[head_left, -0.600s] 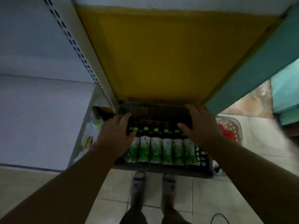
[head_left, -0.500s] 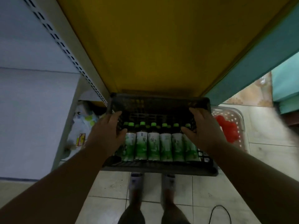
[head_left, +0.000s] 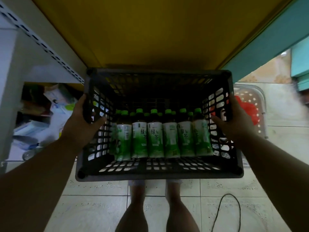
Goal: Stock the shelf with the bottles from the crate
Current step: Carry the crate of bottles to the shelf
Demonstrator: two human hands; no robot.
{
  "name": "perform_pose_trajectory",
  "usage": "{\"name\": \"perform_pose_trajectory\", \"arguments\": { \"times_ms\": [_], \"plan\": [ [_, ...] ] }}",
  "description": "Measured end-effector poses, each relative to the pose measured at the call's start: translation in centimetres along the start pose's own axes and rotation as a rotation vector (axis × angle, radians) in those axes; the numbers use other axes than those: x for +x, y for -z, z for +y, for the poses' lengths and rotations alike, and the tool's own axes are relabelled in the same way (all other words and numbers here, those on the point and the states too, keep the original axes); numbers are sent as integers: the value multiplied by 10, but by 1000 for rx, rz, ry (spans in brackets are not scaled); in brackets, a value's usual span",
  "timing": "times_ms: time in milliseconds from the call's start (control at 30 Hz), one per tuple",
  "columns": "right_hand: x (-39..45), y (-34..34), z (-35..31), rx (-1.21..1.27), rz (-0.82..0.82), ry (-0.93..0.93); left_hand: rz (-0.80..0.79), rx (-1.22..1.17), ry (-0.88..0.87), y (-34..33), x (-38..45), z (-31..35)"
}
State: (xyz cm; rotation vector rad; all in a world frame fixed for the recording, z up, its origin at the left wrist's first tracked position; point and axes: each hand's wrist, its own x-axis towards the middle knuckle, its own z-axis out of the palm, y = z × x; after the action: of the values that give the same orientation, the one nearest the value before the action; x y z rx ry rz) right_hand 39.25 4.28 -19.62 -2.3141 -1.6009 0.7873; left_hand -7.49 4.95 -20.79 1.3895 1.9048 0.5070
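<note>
A black lattice crate hangs in the air in front of me, above the tiled floor. Inside it stand several green tea bottles with green caps, lined up along the near wall. My left hand grips the crate's left wall, fingers through the lattice. My right hand grips the right wall the same way. The yellow shelf board stretches away just beyond the crate's far rim.
A white slotted shelf upright runs on the left, with cluttered packages below it. A white perforated basket holding something red sits on the floor at right. A black cable lies on the tiles near my legs.
The crate has come up from the floor toward me and now fills the middle of the view. Both hands have shifted from its far rim to its side walls.
</note>
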Motion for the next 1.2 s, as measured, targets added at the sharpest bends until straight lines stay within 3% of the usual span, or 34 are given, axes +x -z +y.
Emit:
{"name": "perform_pose_trajectory", "arguments": {
  "times_ms": [233, 367, 633, 933, 1100, 1200],
  "plan": [
    [6, 6, 15, 281, -190, -49, -73, -108, 53, -5, -4, -10],
    [10, 3, 18, 313, -159, -24, -160, -178, 48, -2, 1, -10],
    [-13, 23, 12, 330, -125, 14, -5, -226, 61, 5, -35, 7],
    [-103, 171, -18, 319, -85, 77, 28, -247, 51, 77, -149, 105],
    [-122, 238, -22, 259, -184, 210, 136, -291, 107, 98, -245, 154],
    [-131, 265, -39, 199, -227, 317, 286, -255, 158, 103, -312, 178]
  ]
}}
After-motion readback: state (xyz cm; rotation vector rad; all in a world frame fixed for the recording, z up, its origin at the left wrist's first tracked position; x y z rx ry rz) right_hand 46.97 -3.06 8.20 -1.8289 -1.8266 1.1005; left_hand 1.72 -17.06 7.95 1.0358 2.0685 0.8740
